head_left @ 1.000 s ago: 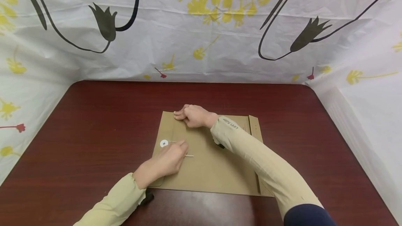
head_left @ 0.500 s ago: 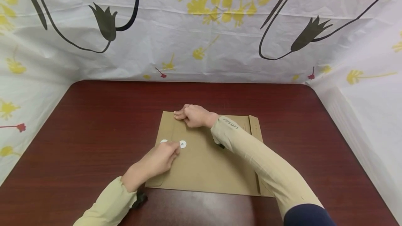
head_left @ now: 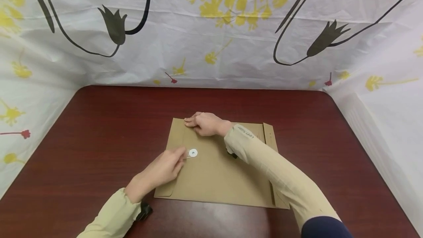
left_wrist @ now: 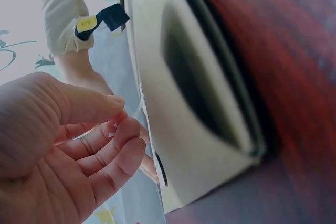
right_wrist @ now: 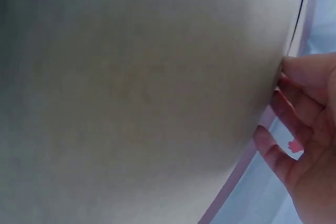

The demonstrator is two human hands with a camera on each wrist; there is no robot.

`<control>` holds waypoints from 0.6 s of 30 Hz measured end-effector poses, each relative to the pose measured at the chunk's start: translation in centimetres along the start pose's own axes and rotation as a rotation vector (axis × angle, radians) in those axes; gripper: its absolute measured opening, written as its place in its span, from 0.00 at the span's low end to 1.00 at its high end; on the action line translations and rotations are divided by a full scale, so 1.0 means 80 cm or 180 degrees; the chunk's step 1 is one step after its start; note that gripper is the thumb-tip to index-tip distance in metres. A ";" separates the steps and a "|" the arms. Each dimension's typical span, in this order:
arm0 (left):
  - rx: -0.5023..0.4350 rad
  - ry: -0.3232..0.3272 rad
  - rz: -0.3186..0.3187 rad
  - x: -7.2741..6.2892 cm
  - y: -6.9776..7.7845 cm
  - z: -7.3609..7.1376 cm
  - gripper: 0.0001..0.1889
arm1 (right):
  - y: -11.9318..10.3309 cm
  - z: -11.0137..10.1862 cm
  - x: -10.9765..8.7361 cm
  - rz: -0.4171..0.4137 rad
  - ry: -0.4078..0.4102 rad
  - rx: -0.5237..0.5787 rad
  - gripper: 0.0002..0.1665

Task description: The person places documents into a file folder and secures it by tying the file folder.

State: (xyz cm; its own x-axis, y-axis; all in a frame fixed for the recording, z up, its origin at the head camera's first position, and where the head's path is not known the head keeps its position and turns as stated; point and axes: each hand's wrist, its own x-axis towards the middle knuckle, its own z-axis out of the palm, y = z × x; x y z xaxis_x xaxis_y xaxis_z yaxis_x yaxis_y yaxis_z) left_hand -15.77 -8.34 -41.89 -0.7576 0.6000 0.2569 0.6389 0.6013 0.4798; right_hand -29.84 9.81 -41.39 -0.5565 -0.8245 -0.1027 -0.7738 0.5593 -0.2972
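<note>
A brown paper string-tie envelope lies flat on the table, its flap on the left side. On it is a white round button with thin white string around it. My left hand pinches the string between thumb and fingertips, just left of the button. The second white button seen earlier is hidden under this hand. In the left wrist view, a bit of string shows among the fingers. My right hand presses its fingertips on the envelope near the far edge, the forearm crossing over the paper.
The dark red-brown table extends around the envelope. A white patterned cloth hangs behind and along both sides of it. A folded strip stands slightly raised at the envelope's right end.
My left hand has moved left from beyond the right-hand button, uncovering that button with the string around it and covering the left one. My right hand stays in place.
</note>
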 end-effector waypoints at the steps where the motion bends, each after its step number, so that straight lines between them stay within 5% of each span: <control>1: -0.0018 0.0011 -0.0018 -0.001 -0.001 -0.001 0.10 | -0.002 0.000 -0.001 -0.0039 0.0046 0.0018 0.22; 6: -0.0081 0.0062 -0.0139 -0.003 -0.004 -0.003 0.10 | -0.021 0.002 -0.012 -0.0516 0.0463 0.0354 0.12; 12: -0.0140 0.0159 -0.0129 -0.007 -0.009 -0.002 0.10 | -0.044 0.017 -0.019 -0.0739 0.0048 0.1341 0.05; 18: -0.0150 0.0195 -0.0136 -0.009 -0.011 0.000 0.11 | -0.058 0.030 -0.020 -0.0790 0.0068 0.1002 0.02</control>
State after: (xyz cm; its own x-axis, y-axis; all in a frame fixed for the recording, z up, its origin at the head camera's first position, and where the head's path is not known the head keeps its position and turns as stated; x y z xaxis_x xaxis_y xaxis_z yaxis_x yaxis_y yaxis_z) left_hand -15.78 -9.34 -42.52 -0.7918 0.5401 0.2853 0.5999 0.5994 0.5300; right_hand -24.65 8.33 -42.16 -0.3731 -0.9274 0.0277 -0.7569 0.2869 -0.5872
